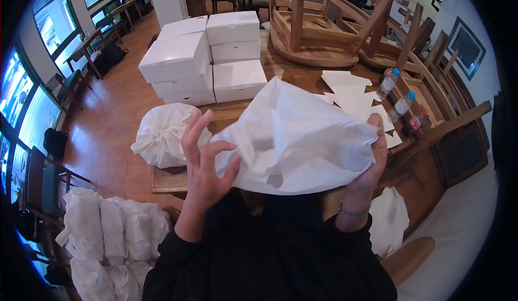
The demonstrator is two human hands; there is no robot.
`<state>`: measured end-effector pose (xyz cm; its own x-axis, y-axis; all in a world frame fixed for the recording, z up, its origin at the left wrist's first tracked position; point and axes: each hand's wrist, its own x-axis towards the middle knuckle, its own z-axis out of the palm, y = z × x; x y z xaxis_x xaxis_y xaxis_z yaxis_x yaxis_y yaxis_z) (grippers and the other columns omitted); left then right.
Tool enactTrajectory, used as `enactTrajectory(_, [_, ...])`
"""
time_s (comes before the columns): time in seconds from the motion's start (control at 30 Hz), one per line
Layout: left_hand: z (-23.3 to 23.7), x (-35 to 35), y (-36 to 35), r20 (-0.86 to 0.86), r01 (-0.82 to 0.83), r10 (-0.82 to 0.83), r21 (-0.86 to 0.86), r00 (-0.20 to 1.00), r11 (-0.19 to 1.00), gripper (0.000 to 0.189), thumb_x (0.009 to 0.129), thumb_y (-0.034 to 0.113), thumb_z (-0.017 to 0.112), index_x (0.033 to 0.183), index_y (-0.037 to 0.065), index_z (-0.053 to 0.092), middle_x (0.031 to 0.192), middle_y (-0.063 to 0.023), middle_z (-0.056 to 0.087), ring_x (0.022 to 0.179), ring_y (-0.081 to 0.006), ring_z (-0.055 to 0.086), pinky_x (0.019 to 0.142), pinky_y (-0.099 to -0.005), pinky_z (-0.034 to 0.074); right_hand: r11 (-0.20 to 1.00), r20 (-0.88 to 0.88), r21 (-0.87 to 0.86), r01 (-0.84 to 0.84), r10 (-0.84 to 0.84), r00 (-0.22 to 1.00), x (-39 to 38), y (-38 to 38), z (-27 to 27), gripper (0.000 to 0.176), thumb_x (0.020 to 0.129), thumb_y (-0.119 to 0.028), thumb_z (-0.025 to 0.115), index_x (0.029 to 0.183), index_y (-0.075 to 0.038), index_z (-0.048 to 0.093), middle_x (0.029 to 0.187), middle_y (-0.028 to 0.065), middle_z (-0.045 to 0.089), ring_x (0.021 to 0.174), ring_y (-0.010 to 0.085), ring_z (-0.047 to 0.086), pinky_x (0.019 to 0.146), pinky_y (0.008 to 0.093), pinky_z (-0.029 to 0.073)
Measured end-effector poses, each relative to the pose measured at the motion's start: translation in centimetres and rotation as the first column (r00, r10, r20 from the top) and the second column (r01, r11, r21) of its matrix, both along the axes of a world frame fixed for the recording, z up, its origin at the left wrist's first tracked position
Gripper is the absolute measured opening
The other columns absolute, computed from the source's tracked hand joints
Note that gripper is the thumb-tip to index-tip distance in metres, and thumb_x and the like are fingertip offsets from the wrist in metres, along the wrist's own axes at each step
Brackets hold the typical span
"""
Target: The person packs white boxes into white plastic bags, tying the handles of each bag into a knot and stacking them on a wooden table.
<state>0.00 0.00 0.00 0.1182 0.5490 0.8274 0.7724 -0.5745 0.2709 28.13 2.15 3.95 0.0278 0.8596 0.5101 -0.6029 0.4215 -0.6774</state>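
Note:
A white bag (302, 139) is spread out in front of me above the table's near edge. My right hand (376, 158) grips its right side, with the thumb at the edge of the material. My left hand (205, 158) is at the bag's left side, its fingers apart and curved, with nothing visibly gripped. Just left of that hand, a tied white bundle (164, 133) sits on the wooden table (224, 113). Behind the spread bag stand stacked white boxes (234, 52). The bag hides part of the table.
Flat white card pieces (348, 93) and plastic bottles (387, 84) lie or stand at the right. Upturned wooden furniture (315, 25) is behind. Several wrapped white packages (113, 231) are at the lower left; another white bag (388, 220) is at the lower right.

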Motion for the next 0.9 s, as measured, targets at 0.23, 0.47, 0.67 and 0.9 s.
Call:
enactTrajectory(0.23, [3.7,-2.3,-1.1,0.264,0.426,-0.361,-0.258,0.894,0.867,0.025,0.073,0.001,0.075,0.098,0.003,0.069,0.087,-0.0073,0.071,0.081,-0.0207,0.07,0.071,-0.0301,0.052,0.906,0.121,-0.004,-0.424,0.421,0.899,0.8,-0.2,-1.0,0.034,0.094,-0.029,0.074,0.09,-0.005,0.05,0.076,0.0025,0.058,0.068,0.0077,0.054,0.059,0.022,0.042])
enactTrajectory(0.47, [7.2,-4.8,-6.1,0.933,0.852,-0.117,-0.255,0.341,0.457,0.042,0.072,0.009,0.067,0.11,-0.009,0.064,0.068,-0.0091,0.065,0.052,-0.0119,0.058,0.051,-0.0237,0.041,0.943,0.96,0.275,-0.187,-0.26,0.101,1.6,10.9,-0.4,0.088,0.072,-0.028,0.086,0.147,-0.015,0.041,0.144,0.0248,0.044,0.137,0.039,0.041,0.114,0.0536,0.03])
enactTrajectory(0.67, [9.4,-1.6,-5.0,0.865,0.739,-0.072,-0.377,0.496,0.558,0.061,0.08,0.024,0.063,0.13,-0.011,0.055,0.068,-0.0046,0.061,0.053,-0.0069,0.044,0.053,-0.0209,0.034,0.978,0.787,0.081,-0.19,-0.18,-0.59,0.1,17.0,-4.6,0.109,0.075,-0.069,0.069,0.162,-0.036,0.012,0.167,0.0252,0.01,0.154,0.0469,0.002,0.107,0.0811,0.004])
enactTrajectory(0.9, [10.1,-0.2,-3.0,0.862,0.728,-0.117,-0.336,0.493,0.598,0.07,0.089,0.028,0.055,0.145,-0.011,0.041,0.07,-0.0015,0.056,0.06,-0.006,0.043,0.06,-0.0206,0.034,0.974,0.974,-0.064,-0.219,0.013,-0.225,2.4,22.1,-3.8,0.118,0.056,-0.053,0.086,0.157,-0.018,0.034,0.157,0.0235,0.035,0.143,0.0468,0.033,0.115,0.0595,0.024])
